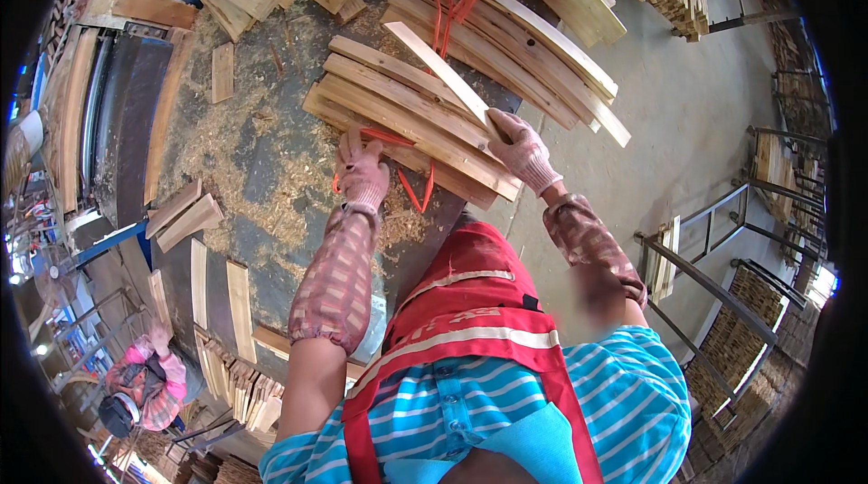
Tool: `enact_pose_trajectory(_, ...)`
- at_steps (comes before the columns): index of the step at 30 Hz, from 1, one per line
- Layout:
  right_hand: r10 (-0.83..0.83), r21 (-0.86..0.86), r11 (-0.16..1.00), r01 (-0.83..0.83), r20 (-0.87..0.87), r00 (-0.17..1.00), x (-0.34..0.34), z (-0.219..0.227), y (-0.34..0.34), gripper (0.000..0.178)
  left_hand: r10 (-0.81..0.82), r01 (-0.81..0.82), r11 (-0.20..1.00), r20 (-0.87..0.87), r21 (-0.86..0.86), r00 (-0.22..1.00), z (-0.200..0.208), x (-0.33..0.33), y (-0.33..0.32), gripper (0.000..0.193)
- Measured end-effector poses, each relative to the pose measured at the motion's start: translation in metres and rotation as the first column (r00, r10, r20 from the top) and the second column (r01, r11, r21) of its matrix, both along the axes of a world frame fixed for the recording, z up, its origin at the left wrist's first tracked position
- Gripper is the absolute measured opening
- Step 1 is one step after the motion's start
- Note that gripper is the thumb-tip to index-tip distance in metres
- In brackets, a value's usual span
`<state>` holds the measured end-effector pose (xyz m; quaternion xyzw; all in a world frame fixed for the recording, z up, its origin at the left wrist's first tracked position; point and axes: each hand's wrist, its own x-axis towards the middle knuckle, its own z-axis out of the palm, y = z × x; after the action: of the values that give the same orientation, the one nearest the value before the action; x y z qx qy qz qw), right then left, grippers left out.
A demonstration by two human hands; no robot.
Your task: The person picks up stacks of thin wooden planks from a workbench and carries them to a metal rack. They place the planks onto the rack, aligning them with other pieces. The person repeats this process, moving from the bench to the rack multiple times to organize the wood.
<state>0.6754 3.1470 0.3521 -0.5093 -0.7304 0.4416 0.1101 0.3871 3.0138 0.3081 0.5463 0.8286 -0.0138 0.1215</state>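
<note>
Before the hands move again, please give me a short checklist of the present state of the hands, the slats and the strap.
1. Left hand gloved and resting on the wooden slats: ok.
2. Right hand gripping the end of the pale slat: ok.
3. Red strap lying under the slats, a loop near the left hand: ok.
4. Slat ends aligned evenly: not ok, they are fanned.
5. Worktable free of sawdust: not ok.
6. Strap knotted: cannot tell.

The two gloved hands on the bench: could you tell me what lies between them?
In the head view, stacked wooden slats and a red strap lie between left hand and right hand.
</note>
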Motion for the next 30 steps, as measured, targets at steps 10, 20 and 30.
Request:
enact_pose_trajectory(10, 0.075, 0.267, 0.944, -0.195, 0.402, 0.913, -0.02, -0.024, 0.02, 0.08, 0.08, -0.103, 0.978, 0.127, 0.179, 0.989, -0.02, -0.013, -0.078, 0.044)
enact_pose_trajectory(20, 0.086, 0.01, 0.996, -0.086, 0.01, 0.996, -0.005, -0.047, 0.058, 0.054, 0.083, -0.085, 0.994, 0.032, 0.069, 0.996, -0.011, 0.008, 0.018, 0.064)
enact_pose_trajectory(30, 0.225, 0.334, 0.866, -0.372, 0.405, 0.886, -0.034, -0.01, 0.003, 0.085, -0.13, 0.109, 0.953, 0.057, 0.284, 0.99, -0.019, -0.011, -0.007, 0.01)
